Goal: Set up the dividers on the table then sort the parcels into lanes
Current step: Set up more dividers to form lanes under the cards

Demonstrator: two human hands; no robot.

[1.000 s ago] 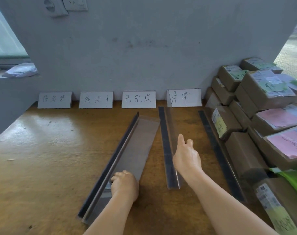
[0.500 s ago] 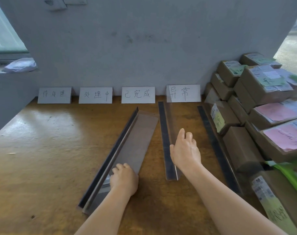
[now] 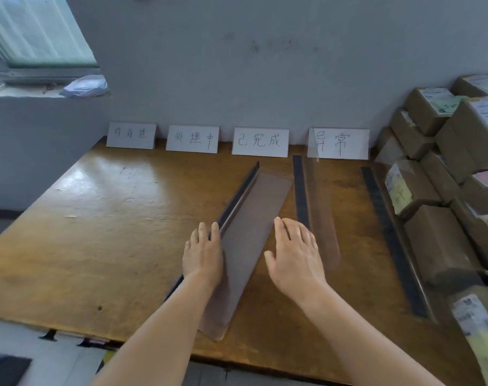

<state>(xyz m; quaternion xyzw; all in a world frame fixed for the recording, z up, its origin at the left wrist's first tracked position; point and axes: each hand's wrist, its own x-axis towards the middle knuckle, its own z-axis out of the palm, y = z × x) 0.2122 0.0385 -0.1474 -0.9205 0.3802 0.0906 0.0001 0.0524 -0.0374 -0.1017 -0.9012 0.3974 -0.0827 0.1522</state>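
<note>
Both hands were laid flat and empty-fingered on the tipped divider (image 3: 248, 232): left hand (image 3: 202, 256) at its dark base edge, right hand (image 3: 294, 253) beside its clear panel, whose long axis was slanted toward the label cards (image 3: 261, 142).

my left hand (image 3: 202, 254) opened flat beside the tilted divider (image 3: 245, 238); my right hand (image 3: 294, 253) came off the upright divider (image 3: 318, 207) toward it.
</note>
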